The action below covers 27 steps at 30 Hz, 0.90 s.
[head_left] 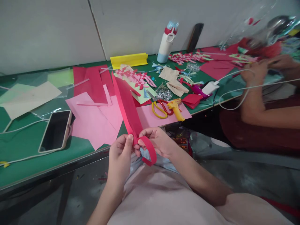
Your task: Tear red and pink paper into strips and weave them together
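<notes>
Between my two hands, in front of the table edge, is a folded red paper piece (127,103) that stands tilted up over the table. My left hand (123,150) pinches its lower corner between thumb and fingers. A narrow red paper strip (151,150) curls down in a loop from the same corner. My right hand (158,142) has its fingers closed on the strip where it meets the folded piece. Whether the strip is joined there is hidden by the fingertips. Scissors (160,109) with yellow and red handles and a yellow glue gun (175,109) lie beyond my hands.
A phone (56,129) with cables lies at the left on the green table (18,168), near pink paper sheets (91,122). A bottle (167,42) stands by the wall. At the right, a co-worker's hands (255,70) are at work; a white cable (234,107) hangs over the edge.
</notes>
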### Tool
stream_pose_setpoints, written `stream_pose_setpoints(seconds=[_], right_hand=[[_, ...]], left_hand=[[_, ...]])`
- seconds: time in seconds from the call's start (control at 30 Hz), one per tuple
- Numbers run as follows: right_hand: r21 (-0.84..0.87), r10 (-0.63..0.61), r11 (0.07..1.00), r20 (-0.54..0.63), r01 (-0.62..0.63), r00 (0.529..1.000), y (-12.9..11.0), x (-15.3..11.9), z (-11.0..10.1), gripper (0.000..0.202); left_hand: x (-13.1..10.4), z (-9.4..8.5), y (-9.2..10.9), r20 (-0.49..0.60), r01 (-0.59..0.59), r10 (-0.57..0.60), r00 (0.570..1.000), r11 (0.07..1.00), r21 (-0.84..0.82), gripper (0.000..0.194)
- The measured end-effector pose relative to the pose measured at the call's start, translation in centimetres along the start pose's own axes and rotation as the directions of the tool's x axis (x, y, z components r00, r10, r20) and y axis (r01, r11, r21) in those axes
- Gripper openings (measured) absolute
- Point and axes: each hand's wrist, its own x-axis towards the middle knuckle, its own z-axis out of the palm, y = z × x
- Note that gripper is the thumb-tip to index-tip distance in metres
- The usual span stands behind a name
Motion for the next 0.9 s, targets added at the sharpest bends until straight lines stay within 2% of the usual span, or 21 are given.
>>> stream_pose_setpoints(seconds=[0.17, 0.4, 0.6, 0.9], right_hand=[[-0.012, 0.037, 0.999, -0.052, -0.038, 0.998, -0.2, -0.1, 0.0, 0.030], [-0.055, -0.017, 0.998, -0.047, 0.014, 0.999, -0.2, 0.0, -0.1, 0.030], [-0.148, -0.008, 0.989, -0.058, 0.000, 0.998, -0.5, -0.3, 0.1, 0.033], [-0.301, -0.045, 0.953, -0.077, 0.020, 0.996, -1.4, -0.5, -0.3, 0.025]], left_hand=[[0.1, 0.1, 0.1, 0.004, 0.009, -0.009, 1.000, 1.000, 0.009, 0.030], [0.3, -0.1, -0.3, -0.018, -0.017, 0.018, 1.000, 0.999, 0.027, 0.030], [0.5, -0.5, -1.0, -0.021, -0.045, 0.047, 0.999, 0.997, 0.063, 0.030], [0.7, -0.6, -0.6, -0.026, -0.031, 0.032, 0.999, 0.998, 0.062, 0.032]])
